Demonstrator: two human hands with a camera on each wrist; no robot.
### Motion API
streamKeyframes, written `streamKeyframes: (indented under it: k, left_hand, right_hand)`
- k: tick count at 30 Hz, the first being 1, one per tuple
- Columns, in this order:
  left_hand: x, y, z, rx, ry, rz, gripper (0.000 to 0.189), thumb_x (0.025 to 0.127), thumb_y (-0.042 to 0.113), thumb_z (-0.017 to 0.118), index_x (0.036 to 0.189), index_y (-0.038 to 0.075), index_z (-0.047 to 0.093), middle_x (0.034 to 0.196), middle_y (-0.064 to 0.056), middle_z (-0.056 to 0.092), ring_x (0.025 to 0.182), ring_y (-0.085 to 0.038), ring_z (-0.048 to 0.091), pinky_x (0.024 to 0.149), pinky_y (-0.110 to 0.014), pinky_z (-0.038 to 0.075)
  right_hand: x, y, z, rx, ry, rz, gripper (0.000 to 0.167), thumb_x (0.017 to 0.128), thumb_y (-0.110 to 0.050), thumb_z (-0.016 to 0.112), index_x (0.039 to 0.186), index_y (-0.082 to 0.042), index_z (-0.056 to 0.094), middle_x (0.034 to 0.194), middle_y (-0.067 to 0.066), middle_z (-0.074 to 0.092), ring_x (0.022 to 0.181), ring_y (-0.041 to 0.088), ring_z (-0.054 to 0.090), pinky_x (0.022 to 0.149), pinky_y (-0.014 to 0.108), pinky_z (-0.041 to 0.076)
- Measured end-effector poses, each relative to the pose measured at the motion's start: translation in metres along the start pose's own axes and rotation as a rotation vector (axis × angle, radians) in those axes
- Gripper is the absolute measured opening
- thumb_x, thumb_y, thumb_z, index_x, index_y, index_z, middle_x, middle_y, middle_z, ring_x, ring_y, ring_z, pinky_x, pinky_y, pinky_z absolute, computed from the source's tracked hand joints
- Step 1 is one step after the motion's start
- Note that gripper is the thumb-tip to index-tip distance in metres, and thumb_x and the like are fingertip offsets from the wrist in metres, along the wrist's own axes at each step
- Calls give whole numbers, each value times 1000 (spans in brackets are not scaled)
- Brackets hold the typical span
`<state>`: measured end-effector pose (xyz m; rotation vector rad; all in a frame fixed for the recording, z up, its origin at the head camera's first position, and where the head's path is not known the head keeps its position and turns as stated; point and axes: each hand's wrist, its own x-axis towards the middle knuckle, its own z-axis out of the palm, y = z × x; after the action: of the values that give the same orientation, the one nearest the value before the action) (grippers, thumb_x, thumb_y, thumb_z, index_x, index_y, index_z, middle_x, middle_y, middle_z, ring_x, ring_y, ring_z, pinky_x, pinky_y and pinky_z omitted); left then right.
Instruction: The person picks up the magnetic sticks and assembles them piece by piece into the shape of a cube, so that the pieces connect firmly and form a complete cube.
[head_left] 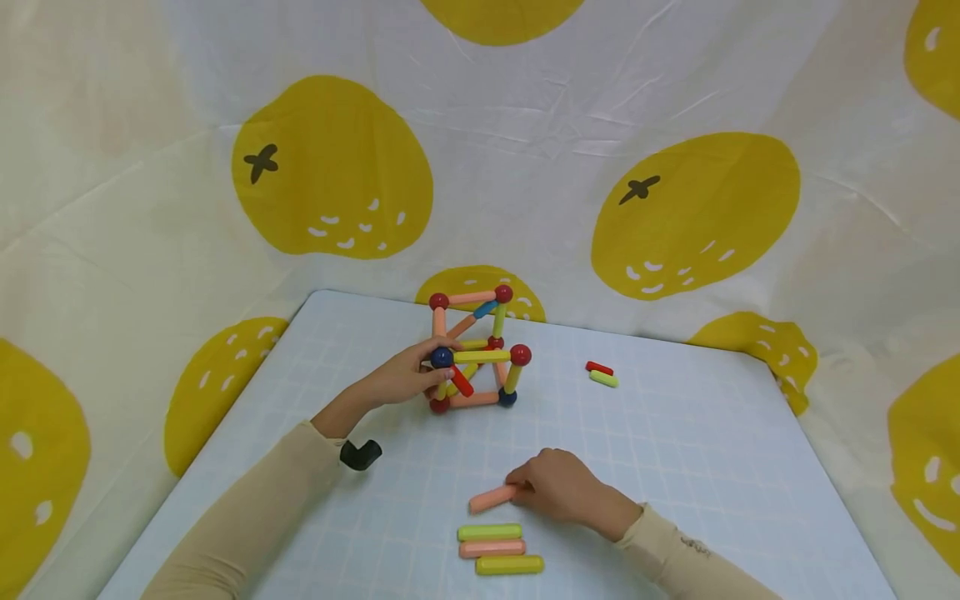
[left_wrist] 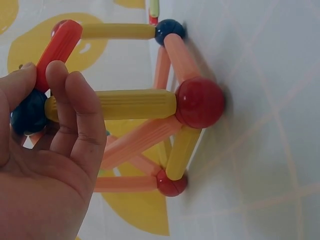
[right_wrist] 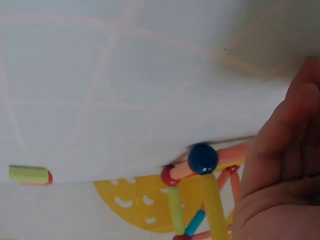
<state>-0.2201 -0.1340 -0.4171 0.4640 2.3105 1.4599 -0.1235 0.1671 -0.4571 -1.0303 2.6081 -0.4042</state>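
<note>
A cube-like frame of coloured magnetic sticks and balls [head_left: 483,356] stands toward the back of the table. At its near upper left corner my left hand [head_left: 401,377] grips a dark blue ball [left_wrist: 26,114], thumb on one side and fingers on the other. From that ball a short red stick [left_wrist: 59,52] juts out between thumb and fingers. A yellow stick [left_wrist: 140,104] runs down from the ball to a red ball [left_wrist: 201,102] on the table. My right hand [head_left: 562,489] pinches the end of a salmon-pink stick [head_left: 487,500] low over the front of the table.
Just in front of the right hand lie a lime stick [head_left: 489,532], a pink stick [head_left: 492,548] and a yellow stick [head_left: 510,565]. Farther back right are a short red stick [head_left: 599,367] and a short lime stick [head_left: 603,379]. A fruit-patterned cloth [head_left: 510,183] hangs behind the table.
</note>
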Motion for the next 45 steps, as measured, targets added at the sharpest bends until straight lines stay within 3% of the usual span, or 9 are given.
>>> streamKeyframes:
  k: [3,8,12,21,33,37,40,43,45]
  left_hand:
    - [1,-1,0,-10,-9,14,48,103,18,62,148,22,47,124,-17,54,81,-24,63,74,-32,57]
    - [1,-3,0,-21,-19,35,48,103,17,61,148,18,45,116,-17,55,78,-23,61,73,-32,56]
    - [1,-4,1,-17,-7,45,48,103,17,61,148,17,45,116,-16,56,78,-23,61,72,-33,56]
    - [0,-5,3,-31,14,45,48,102,18,63,148,19,46,115,-16,55,77,-24,60,73,-36,55]
    - [-3,-1,5,-33,19,53,50,103,19,62,150,15,45,110,-15,56,75,-23,59,76,-47,55]
    - [-3,-1,5,-23,27,44,49,103,19,62,149,19,46,115,-16,56,75,-23,60,75,-41,56]
    - [-3,-2,5,-7,36,40,46,103,19,62,147,23,48,128,-16,53,79,-24,61,73,-33,56]
    - [-2,-2,5,5,41,34,45,103,19,61,146,25,48,136,-15,50,81,-24,62,73,-31,56]
    - [-2,-3,5,4,40,29,45,103,19,61,146,25,48,135,-15,50,81,-24,62,73,-31,56]
  right_hand:
    - [4,7,-2,116,35,82,18,96,-29,72,111,-24,79,86,-14,76,64,-1,53,62,19,45]
    - [11,14,-8,347,109,220,27,95,-25,73,118,-13,77,68,-7,71,56,6,55,52,19,38]
    - [18,15,-13,473,152,299,31,94,-25,74,119,-8,75,72,-2,74,61,11,62,54,21,40]
    - [32,9,-21,554,173,382,32,94,-31,74,118,-11,76,73,-2,74,67,16,65,56,22,41]
    - [40,4,-24,604,187,394,33,95,-27,73,121,-8,74,77,4,76,68,19,66,57,23,42]
    - [40,8,-23,508,154,331,28,95,-27,72,117,-10,76,72,1,74,61,14,59,54,22,39]
    - [37,13,-20,323,136,272,22,96,-26,72,114,-15,78,74,-2,74,61,11,56,55,23,40]
    - [34,18,-17,153,141,235,20,96,-18,71,115,-15,78,88,0,77,74,13,62,67,28,52]
    - [32,20,-15,98,140,238,22,96,-10,69,116,-13,77,100,3,77,85,16,65,80,35,58]
